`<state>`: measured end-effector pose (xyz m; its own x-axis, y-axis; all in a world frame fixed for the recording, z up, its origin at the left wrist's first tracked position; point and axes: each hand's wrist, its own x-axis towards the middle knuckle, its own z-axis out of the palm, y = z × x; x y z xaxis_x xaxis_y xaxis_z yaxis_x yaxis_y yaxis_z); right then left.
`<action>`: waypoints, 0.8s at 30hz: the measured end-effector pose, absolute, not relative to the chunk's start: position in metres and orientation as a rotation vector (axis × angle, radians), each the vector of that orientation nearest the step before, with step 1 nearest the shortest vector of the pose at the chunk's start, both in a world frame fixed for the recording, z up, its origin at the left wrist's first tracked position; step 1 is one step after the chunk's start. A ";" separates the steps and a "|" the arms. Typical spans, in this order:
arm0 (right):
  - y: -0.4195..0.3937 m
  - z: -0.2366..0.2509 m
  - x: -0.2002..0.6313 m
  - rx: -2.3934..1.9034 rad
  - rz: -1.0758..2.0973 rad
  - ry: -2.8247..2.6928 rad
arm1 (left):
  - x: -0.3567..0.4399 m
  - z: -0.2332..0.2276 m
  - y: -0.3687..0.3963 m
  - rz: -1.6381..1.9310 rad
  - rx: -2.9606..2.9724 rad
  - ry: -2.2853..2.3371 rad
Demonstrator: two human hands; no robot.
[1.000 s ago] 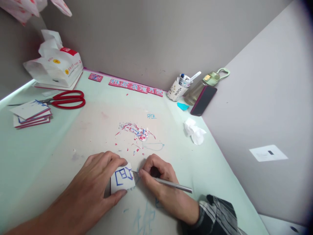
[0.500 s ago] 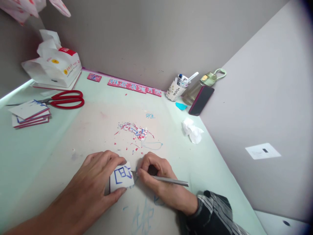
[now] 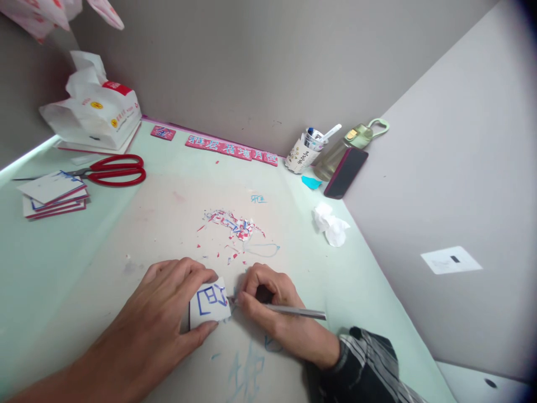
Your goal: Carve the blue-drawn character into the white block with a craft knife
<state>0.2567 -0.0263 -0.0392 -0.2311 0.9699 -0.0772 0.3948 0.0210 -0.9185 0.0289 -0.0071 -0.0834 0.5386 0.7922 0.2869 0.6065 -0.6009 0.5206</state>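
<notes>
Just below the scrap pile (image 3: 233,226), head view: white card (image 3: 208,305) with blue strokes, flat on the table (image 3: 54,252), pinned between left hand (image 3: 168,310) thumb and fingers. Right hand (image 3: 274,313), beside it, pinches a metal craft knife (image 3: 289,310), tip at the card's right edge.

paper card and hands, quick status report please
Left hand pins paper card flat on mat. Right hand grips metal craft knife, tip at card's right edge. Paper scraps lie beyond, not in the way.
</notes>
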 end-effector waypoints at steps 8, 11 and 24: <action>-0.028 -0.039 0.258 -1.391 1.187 -1.696 | 0.029 -0.082 -0.007 0.728 2.429 1.136; -0.028 -0.038 0.257 -1.399 1.177 -1.702 | 0.029 -0.082 -0.007 0.727 2.433 1.133; -0.040 -0.056 0.248 -1.495 1.088 -1.524 | 0.026 -0.090 -0.017 0.545 2.332 1.180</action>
